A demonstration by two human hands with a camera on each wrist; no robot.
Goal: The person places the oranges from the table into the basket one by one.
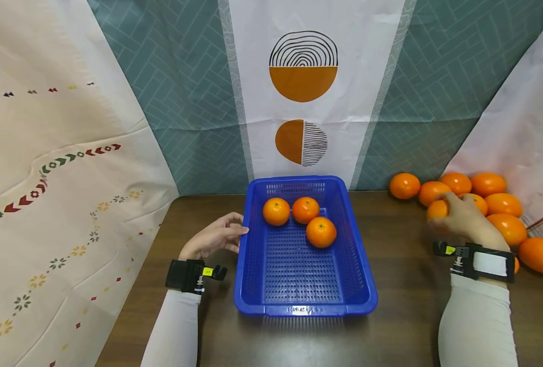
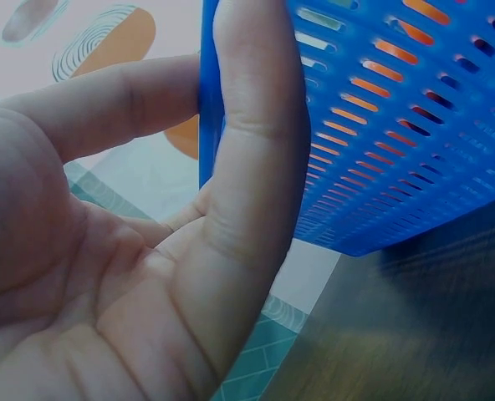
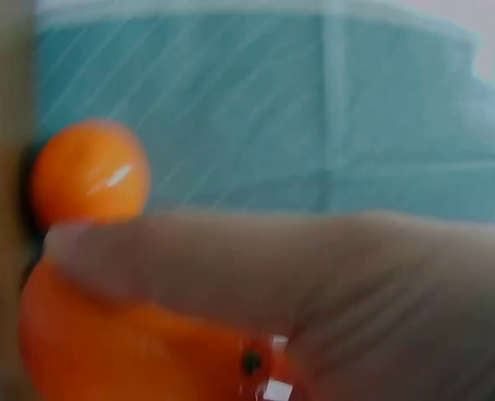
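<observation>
A blue plastic basket (image 1: 299,310) with slotted walls stands in the middle of the table, and three oranges (image 1: 321,232) lie toward its far end. My left hand (image 1: 216,235) pinches the basket's left rim; in the left wrist view the thumb (image 2: 130,104) meets the rim while a finger (image 2: 252,167) lies along the slotted outer wall. Over at the right, my right hand (image 1: 466,218) grips an orange (image 1: 437,209) at the near side of a group of oranges. The thumb lies across that orange (image 3: 105,342) in the right wrist view, which is blurred.
Several more oranges (image 1: 505,205) cluster at the table's right end, some partly hidden by my right hand and wrist. Behind the dark wooden table (image 1: 404,285) hangs a green and white patterned cloth (image 1: 193,102). A cream cloth (image 1: 70,214) covers the left side.
</observation>
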